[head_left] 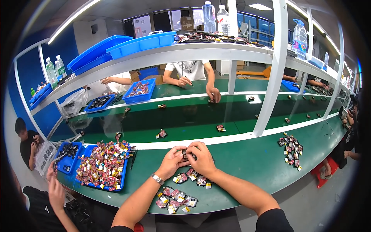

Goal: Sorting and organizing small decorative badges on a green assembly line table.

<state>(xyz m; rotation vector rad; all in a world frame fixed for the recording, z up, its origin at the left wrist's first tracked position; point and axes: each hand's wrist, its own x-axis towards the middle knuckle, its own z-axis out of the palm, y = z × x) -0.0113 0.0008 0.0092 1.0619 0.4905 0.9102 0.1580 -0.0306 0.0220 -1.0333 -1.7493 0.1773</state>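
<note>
Together, left hand (pixel 171 160) and right hand (pixel 201 160) hold one small part (pixel 184 156).
Each grip pinches it, near little pink and black pieces (pixel 192 174) on the green surface (pixel 243 166).

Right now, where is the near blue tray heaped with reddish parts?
In the head view, the heaped tray sits at left on the table, between the left hand and a smaller tray.

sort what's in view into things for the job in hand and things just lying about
Seems part of the job:
small part at the left fingers and right fingers
loose parts just below
blue tray heaped with similar-looking parts

Seems just lying about:
bottles on the upper shelf
shallow blue trays also up there
</note>
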